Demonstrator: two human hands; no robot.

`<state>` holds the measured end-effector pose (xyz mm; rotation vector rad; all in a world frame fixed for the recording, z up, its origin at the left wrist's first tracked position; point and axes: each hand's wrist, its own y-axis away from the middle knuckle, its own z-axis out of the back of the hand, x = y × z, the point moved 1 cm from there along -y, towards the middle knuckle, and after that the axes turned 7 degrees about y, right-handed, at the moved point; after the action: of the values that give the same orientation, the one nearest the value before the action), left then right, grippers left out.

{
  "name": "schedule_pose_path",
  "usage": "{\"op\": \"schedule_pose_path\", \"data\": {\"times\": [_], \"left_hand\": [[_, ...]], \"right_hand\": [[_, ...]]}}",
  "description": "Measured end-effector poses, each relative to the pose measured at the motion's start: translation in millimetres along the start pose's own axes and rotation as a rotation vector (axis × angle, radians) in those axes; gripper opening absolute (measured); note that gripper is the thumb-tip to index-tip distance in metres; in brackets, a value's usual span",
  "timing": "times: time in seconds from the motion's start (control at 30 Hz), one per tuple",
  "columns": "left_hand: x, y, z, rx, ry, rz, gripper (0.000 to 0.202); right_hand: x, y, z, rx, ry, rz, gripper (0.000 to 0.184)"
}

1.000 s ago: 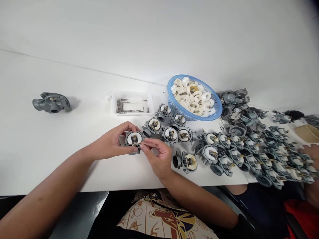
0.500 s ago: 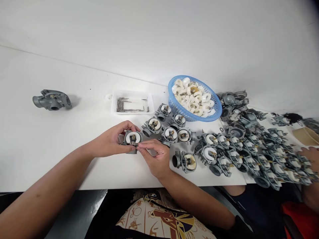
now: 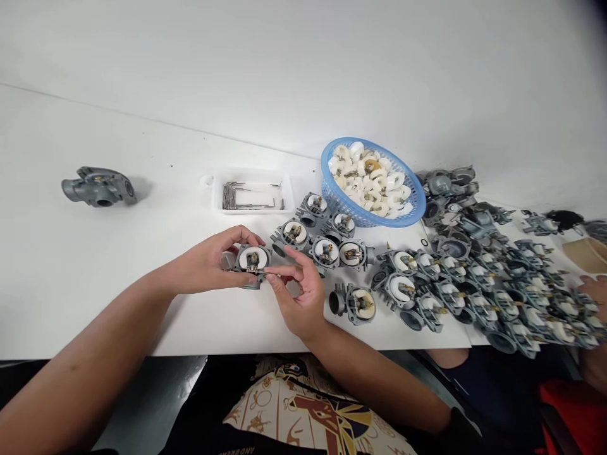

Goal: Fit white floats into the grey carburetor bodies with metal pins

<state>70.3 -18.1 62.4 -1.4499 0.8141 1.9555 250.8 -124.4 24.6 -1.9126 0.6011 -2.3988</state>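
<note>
My left hand (image 3: 215, 262) is closed round a grey metal carburetor (image 3: 255, 259), its open face up and a white float inside. At the carburetor's near right edge, the thumb and index finger of my right hand (image 3: 303, 291) pinch a thin metal pin (image 3: 272, 273), lying crosswise by the float's hinge. How far the pin sits in the hinge is too small to tell. Several more carburetors with white floats (image 3: 325, 251) stand just right of my hands. One with a yellowish float (image 3: 361, 304) lies nearer the table edge.
Behind my hands is a white plastic tray (image 3: 289, 189) with thin metal pins. A blue basket (image 3: 374, 221) of white floats stands right of it. A lone carburetor (image 3: 99, 188) lies far left. Rows of carburetors (image 3: 474, 297) fill the right side, near another person's hand (image 3: 594, 287).
My right hand's fingers have opened out a little, and the pin now shows more clearly between thumb and index finger. My left hand keeps the carburetor in the same place.
</note>
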Motion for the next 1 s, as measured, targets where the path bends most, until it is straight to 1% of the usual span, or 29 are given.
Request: {"op": "schedule_pose_path", "data": {"times": [0.17, 0.27, 0.4, 0.57, 0.8, 1.0], "left_hand": [[0.5, 0.8, 4.4, 0.039, 0.024, -0.005, 0.045], [1.7, 0.8, 5.1, 0.046, 0.040, -0.002, 0.045], [1.7, 0.2, 4.2, 0.047, 0.069, -0.011, 0.045], [0.4, 0.5, 1.6, 0.058, 0.112, -0.025, 0.043], [-4.7, 1.5, -2.1, 0.026, 0.044, 0.019, 0.045], [-6.2, 1.6, -4.9, 0.015, 0.042, 0.026, 0.043]], "right_hand": [[1.4, -1.3, 2.1, 0.056, -0.025, -0.031, 0.036], [0.8, -0.4, 2.0, 0.035, -0.040, -0.037, 0.031], [0.4, 0.8, 1.4, -0.008, -0.006, -0.038, 0.028], [0.7, 0.9, 1.0, 0.000, -0.011, -0.034, 0.027], [-0.2, 1.4, -0.3, 0.009, 0.024, -0.012, 0.021], [-3.7, 2.5, -2.1, -0.001, 0.052, 0.021, 0.019]]}}
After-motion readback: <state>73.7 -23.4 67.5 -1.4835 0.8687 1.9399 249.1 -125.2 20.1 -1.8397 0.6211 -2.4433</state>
